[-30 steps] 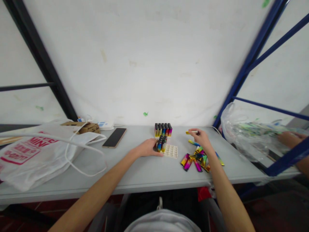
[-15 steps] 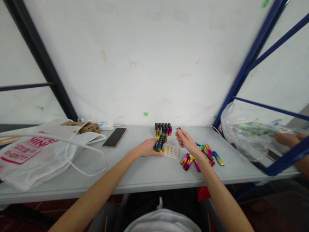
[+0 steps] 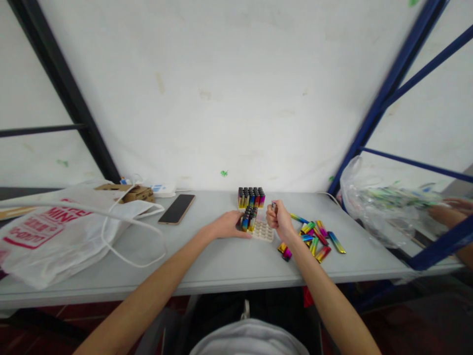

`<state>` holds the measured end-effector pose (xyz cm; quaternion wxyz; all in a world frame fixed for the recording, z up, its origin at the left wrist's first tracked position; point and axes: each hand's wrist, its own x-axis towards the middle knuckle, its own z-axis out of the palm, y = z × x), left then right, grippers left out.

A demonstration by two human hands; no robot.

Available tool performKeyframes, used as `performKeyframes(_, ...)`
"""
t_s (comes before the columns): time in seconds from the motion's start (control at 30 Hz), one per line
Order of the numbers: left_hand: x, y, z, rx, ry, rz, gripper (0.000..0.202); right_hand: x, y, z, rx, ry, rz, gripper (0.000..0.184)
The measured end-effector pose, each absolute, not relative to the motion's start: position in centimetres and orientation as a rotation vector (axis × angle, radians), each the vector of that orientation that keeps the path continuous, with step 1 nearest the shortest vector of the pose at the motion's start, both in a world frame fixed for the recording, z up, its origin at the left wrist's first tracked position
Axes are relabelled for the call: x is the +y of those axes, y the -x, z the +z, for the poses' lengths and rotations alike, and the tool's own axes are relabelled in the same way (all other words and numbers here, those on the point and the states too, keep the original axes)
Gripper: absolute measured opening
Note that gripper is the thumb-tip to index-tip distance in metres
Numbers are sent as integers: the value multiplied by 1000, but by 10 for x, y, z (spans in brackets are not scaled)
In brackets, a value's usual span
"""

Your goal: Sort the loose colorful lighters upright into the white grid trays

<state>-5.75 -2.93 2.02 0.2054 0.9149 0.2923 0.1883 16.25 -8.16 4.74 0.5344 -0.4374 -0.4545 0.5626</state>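
Note:
My left hand wraps round the left end of a small white tray with round holes, thumb along its near edge. Upright in the left part of that tray stand several shiny lighters with black tops. Just right of the tray, my right hand is closed in a fist round a lighter; only its top end shows. Below and right of this hand lies a loose pile of multicoloured lighters, partly hidden by my forearm.
A block of upright lighters stands behind the tray near the wall. To the left lie a phone, a white plastic bag, a cable and a cardboard box. Rightward are a clear bag, a blue frame and another person's hand.
My right hand has come down and slightly left toward the tray, turning its fist with the lighter. My left hand keeps its hold on the tray.

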Motion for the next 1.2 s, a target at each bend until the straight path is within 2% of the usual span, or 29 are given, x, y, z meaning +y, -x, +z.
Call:
performKeyframes(0.27, -31, 57, 22, 815, -2546, 539, 66, -81, -161, 41, -1122, 1148, 1228, 43)
performKeyframes(0.4, -30, 57, 21, 806, -2550, 536, 63, -78, -161, 40, -1194, 1191, 1159, 53)
performKeyframes(0.6, -30, 58, 22, 802, -2536, 547, 70, -81, -174, 52, -1506, 1147, 1052, 62)
performKeyframes(0.8, -32, 57, 24, 825, -2525, 517, 69, -97, -186, 69, -1938, 1107, 618, 39)
performKeyframes(0.9, -31, 58, 22, 835, -2528, 535, 71, -101, -183, 75, -2023, 1136, 374, 36)
performKeyframes(1.2, -30, 59, 18, 805, -2466, 599, 68, -101, -169, 71, -2148, 1166, 418, 24)
